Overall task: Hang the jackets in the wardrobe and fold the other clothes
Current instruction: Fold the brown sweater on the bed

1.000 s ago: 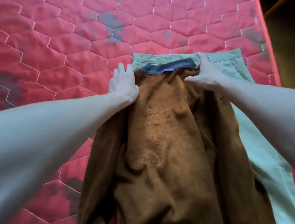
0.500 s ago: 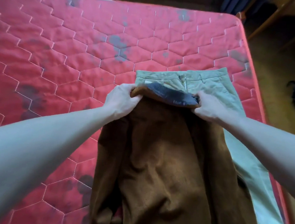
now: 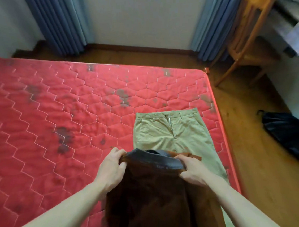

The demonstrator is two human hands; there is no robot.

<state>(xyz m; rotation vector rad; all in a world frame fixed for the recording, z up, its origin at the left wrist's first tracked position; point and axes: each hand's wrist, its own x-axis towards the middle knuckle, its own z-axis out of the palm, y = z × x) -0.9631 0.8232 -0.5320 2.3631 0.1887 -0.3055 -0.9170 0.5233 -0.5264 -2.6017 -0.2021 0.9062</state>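
Hands nearest: left hand (image 3: 112, 166) and right hand (image 3: 192, 171) each clench the dark-lined top edge of a brown jacket (image 3: 148, 203), lifted off the red mattress (image 3: 54, 123), body hanging toward the camera. Just beyond, khaki trousers (image 3: 176, 133) lie flat and unfolded near the mattress's right edge, partly under the jacket. Further off, wooden chair (image 3: 245, 42), curtains (image 3: 50, 14). Wardrobe not in view. Looks early: jacket unhung, trousers still to fold.

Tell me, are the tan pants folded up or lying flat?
Lying flat. The tan pants are spread on the red mattress, waistband and zipper showing, unfolded.
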